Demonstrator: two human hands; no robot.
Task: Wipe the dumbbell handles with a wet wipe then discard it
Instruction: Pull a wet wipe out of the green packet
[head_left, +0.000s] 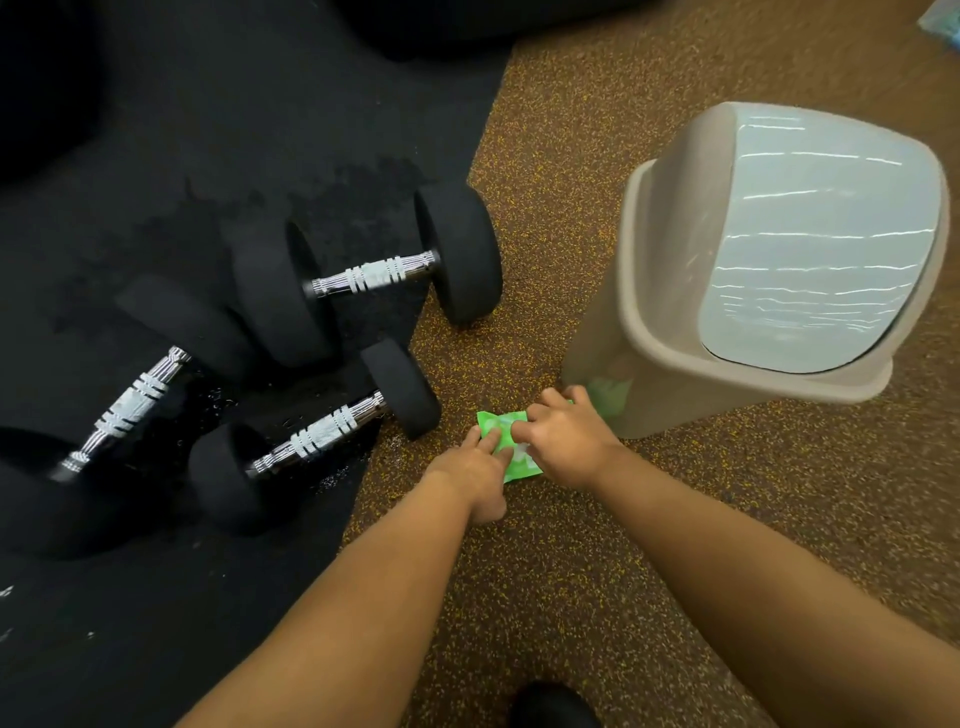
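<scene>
Three black dumbbells with knurled chrome handles lie on the black mat: one at the back (371, 275), one nearest me (317, 434), one at the left (122, 410). A green wet-wipe pack (496, 423) lies on the speckled brown floor just right of the nearest dumbbell. My left hand (475, 467) rests on the pack's left side with fingers laid flat on it. My right hand (563, 439) is curled over the pack's right side, its fingertips pinching at the top face. No loose wipe is visible.
A beige bin with a pale swing lid (815, 244) stands on the brown floor directly right of the pack, almost touching my right hand. The black mat (208, 156) covers the left half. A dark shape, perhaps my shoe (550, 706), is at the bottom edge.
</scene>
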